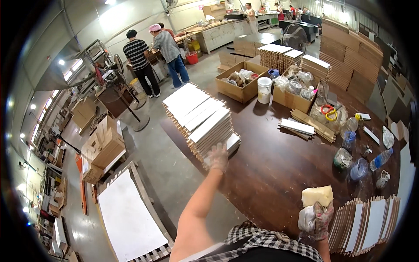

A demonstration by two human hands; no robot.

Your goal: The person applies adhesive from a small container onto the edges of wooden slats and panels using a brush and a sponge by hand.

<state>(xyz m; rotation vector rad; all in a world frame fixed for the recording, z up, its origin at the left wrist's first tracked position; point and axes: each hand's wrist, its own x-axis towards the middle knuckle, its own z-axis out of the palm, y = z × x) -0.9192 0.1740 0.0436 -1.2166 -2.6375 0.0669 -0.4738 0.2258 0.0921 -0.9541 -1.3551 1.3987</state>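
My left hand (218, 158), in a thin pale glove, reaches out with fingers spread at the near end of a tall stack of white-faced boards (205, 120). The boards have brown edges, and several on top lie unevenly. A short white board (234, 142) is beside the fingers. Close to my body, my right hand (323, 219) wears a stained glove and is closed around a white cloth-like bundle (307, 219). A pale yellow sponge block (317, 196) touches its fingertips; whether the hand grips it too is unclear.
More edge-stacked boards (364, 225) stand at the lower right of the brown table (262, 183). Plastic bottles (360, 168), orange-handled scissors (328, 112), a white tub (264, 90) and open cartons (241, 83) are farther back. A white-topped pallet (131, 216) is on the left floor.
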